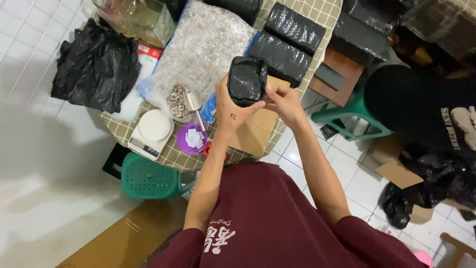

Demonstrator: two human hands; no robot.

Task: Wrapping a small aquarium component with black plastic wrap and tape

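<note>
A black plastic-wrapped packet [246, 79] is held upright over a piece of brown cardboard [255, 131] on the checked table [171, 154]. My left hand [230, 109] grips the packet's left side and bottom. My right hand [282, 104] pinches its right edge with the fingertips. Both arms reach forward from a maroon shirt.
Several more black wrapped packets [285, 44] lie at the table's far side. A large clear bag of small pieces [203, 44], a metal scoop [193, 101], a white scale [151, 131] and a purple bowl of paper slips [192, 139] sit left. Another person in black [421, 106] sits right. Green stools [148, 178] stand below.
</note>
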